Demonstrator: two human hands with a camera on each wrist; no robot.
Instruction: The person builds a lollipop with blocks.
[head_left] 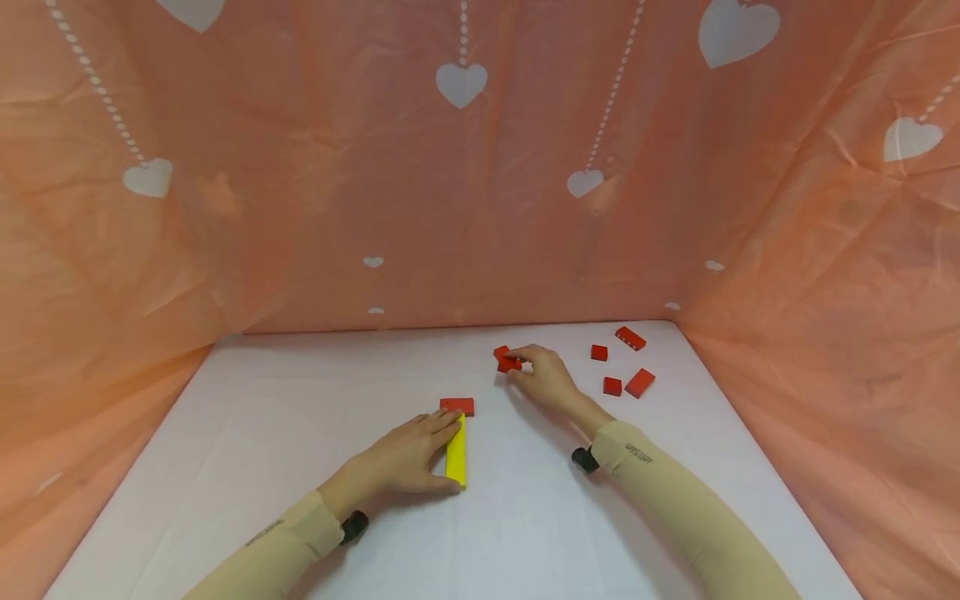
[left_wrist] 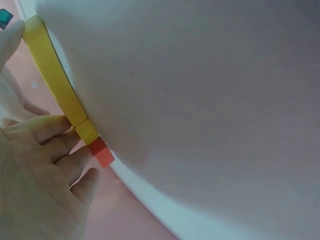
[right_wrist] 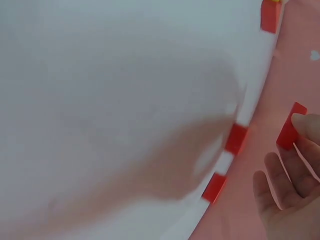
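My left hand (head_left: pixel 408 454) lies over a long yellow block (head_left: pixel 456 458), thumb at its near end and straightened fingers touching its far part. In the left wrist view a seam splits the yellow block (left_wrist: pixel 57 75) from a short yellow piece (left_wrist: pixel 86 132). A red block (head_left: pixel 457 406) sits crosswise just beyond the yellow. Farther back, my right hand (head_left: pixel 546 379) pinches a red rectangular block (right_wrist: pixel 291 127) between thumb and fingers, raised off the table. From the head, a red patch juts out behind it; whether that is a second block, I cannot tell.
Several red blocks lie at the back right: a small block (head_left: pixel 599 352), a white-dotted block (head_left: pixel 630 338), another small block (head_left: pixel 612 386) and a rectangular block (head_left: pixel 640 383). Pink curtains (head_left: pixel 450 217) hang around the white table (head_left: pixel 322 375). A small teal object (left_wrist: pixel 5 18) shows in the left wrist view.
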